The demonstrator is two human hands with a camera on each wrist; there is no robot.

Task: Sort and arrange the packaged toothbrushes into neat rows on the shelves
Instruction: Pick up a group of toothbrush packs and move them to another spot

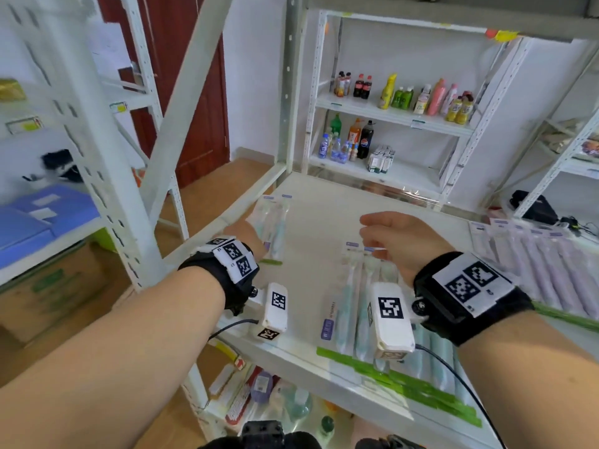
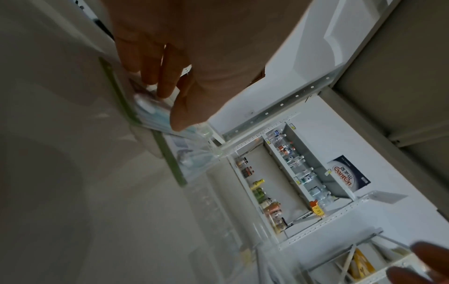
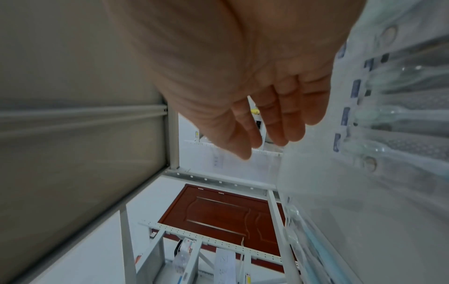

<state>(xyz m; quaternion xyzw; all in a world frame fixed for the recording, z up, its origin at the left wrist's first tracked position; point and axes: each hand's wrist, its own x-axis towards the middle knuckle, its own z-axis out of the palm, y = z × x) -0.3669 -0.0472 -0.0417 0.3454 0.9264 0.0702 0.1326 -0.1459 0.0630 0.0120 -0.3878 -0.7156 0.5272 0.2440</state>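
Two teal packaged toothbrushes [image 1: 274,222] lie at the left of the white shelf board [image 1: 324,202]. My left hand [image 1: 246,236] is on their near end; the left wrist view shows its thumb and fingers [image 2: 165,84] pinching the teal packs [image 2: 155,113]. A row of teal packs [image 1: 348,303] lies along the front edge with a green strip [image 1: 405,387]. My right hand [image 1: 372,231] hovers above that row, fingers [image 3: 284,123] relaxed and holding nothing. Purple packs [image 1: 544,270] form a row at the right.
A slanted rack brace [image 1: 181,102] and upright [image 1: 97,157] stand left of the shelf. Drink bottles [image 1: 402,95] fill the far rack. A red door [image 1: 194,92] is behind. Bottles and brushes [image 1: 259,390] sit on the shelf below.
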